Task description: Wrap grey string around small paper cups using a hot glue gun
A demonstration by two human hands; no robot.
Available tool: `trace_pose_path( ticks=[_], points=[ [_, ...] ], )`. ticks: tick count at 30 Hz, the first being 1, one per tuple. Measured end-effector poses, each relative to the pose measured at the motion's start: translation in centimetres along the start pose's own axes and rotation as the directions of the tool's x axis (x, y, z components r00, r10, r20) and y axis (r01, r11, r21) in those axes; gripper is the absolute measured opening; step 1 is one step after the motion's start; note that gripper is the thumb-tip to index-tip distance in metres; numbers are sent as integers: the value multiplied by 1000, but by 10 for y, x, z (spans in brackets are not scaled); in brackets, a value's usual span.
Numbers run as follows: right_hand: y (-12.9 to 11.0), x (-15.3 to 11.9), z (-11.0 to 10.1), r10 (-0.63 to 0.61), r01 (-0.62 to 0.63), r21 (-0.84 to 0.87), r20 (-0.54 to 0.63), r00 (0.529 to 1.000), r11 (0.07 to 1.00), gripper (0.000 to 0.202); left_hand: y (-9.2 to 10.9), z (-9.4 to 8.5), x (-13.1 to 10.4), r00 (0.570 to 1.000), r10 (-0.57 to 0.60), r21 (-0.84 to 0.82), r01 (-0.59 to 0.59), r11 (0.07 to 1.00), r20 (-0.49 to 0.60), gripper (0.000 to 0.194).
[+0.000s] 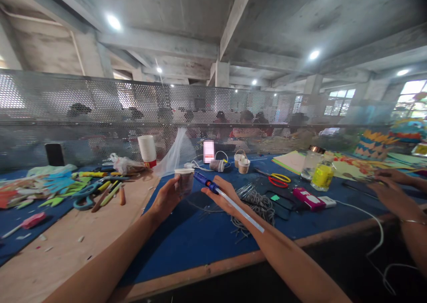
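Note:
A small cup, with a pale rim and greyish-brown sides, is held upright by my left hand, its fingers closed around the side. My right hand grips a blue glue gun, whose nozzle points left at the cup's upper side. Whether the nozzle touches the cup I cannot tell. From the gun's back a long clear glue stick runs over my right forearm. A loose bundle of grey cord lies on the blue table cover beside my right wrist.
Behind the hands are small handled cups, a lit phone and stacked paper cups. Scissors and a yellow-liquid bottle lie rightward. A co-worker's hand is far right. Blue-handled scissors lie left. A perforated screen stands behind.

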State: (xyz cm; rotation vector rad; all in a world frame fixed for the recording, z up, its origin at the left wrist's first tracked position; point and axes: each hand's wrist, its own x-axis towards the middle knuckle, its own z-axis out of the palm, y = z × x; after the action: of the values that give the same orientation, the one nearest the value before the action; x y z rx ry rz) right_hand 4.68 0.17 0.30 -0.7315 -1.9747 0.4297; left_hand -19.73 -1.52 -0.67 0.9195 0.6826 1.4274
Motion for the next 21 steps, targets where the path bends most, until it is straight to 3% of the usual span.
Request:
trace_pose_path(
  ticks=[13, 18, 21],
  points=[
    [-1, 1, -1, -3, 5, 90, -24, 1000, 996, 45, 5, 10, -5, 1000, -2, -47, 2, 999, 6, 35],
    [1, -1, -1, 104, -114, 299, 51, 993, 947, 42, 2, 5, -3, 1000, -7, -66, 8, 998, 15, 34],
    [1, -1, -2, 138, -155, 322, 73, 988, 934, 41, 1, 4, -2, 1000, -4, -63, 4, 998, -1, 34]
  ],
)
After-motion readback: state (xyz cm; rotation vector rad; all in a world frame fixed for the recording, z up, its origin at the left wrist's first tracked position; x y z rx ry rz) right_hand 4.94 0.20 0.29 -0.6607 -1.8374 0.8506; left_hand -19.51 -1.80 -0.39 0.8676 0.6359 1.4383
